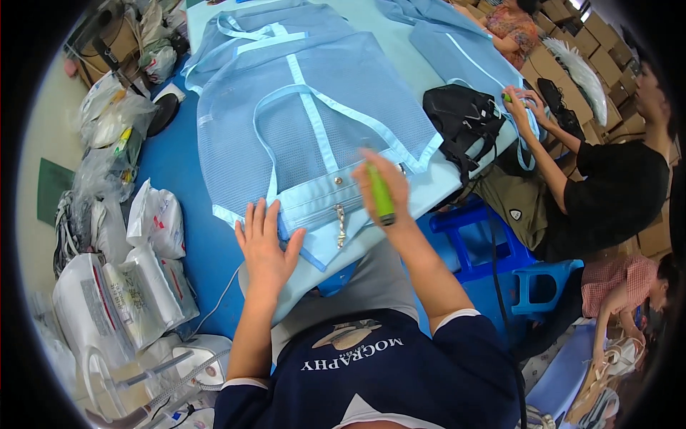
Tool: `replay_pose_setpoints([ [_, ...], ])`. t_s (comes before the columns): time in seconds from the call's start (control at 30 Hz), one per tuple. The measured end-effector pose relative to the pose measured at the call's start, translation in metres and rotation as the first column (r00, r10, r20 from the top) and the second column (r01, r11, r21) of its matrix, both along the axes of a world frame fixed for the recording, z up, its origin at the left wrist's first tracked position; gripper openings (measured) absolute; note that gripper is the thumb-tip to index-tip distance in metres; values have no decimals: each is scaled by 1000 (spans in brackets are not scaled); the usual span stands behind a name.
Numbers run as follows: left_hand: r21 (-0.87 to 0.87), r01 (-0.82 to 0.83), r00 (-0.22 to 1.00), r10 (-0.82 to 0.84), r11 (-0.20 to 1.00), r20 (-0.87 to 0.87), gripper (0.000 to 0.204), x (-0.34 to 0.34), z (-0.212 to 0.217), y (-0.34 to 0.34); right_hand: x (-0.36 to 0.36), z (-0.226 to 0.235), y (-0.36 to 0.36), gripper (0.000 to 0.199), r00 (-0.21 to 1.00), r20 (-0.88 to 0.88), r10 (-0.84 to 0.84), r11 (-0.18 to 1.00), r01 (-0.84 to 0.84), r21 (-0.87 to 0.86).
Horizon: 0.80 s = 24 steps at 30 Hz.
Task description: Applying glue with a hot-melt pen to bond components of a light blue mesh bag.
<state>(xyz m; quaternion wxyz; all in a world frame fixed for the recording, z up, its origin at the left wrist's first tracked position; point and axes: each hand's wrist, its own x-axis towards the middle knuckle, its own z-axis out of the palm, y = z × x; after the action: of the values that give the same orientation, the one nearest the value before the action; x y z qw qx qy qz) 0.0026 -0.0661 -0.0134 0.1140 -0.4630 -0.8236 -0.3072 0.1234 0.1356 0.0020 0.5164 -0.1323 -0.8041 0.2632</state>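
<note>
A light blue mesh bag (229, 129) with paler blue straps lies spread on the table in front of me. Its band has a round metal snap (338, 181), and a braided zipper pull (341, 227) hangs below that. My left hand (266, 243) rests flat at the bag's near left corner, fingers spread. Over the right part of the band, my right hand (389, 182) is closed around a green-handled tool (379, 194). Its working end is blurred, so I cannot make out its kind or whether it touches the bag.
More blue mesh pieces (457, 61) cover the table's far side. A black backpack (461, 118) sits at the right edge. Beyond it, a co-worker's hands (525, 107) hold a similar green tool. Blue stools (486, 232) stand at right; stuffed plastic bags (157, 222) line the left.
</note>
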Motion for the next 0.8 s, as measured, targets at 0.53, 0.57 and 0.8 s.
replay_pose_setpoints([
  [0.53, 90, 18, 997, -10, 996, -81, 26, -64, 46, 76, 115, -46, 5, 34, 962, -2, -275, 960, 274, -50],
  [0.57, 168, 9, 992, 12, 986, -123, 25, -70, 49, 86, 109, -41, 1, 34, 964, -5, -267, 962, 267, -56],
  [0.8, 56, -147, 972, 133, 988, 196, 28, -109, 34, 124, 72, -14, -26, 46, 857, 313, -409, 908, 416, 45],
])
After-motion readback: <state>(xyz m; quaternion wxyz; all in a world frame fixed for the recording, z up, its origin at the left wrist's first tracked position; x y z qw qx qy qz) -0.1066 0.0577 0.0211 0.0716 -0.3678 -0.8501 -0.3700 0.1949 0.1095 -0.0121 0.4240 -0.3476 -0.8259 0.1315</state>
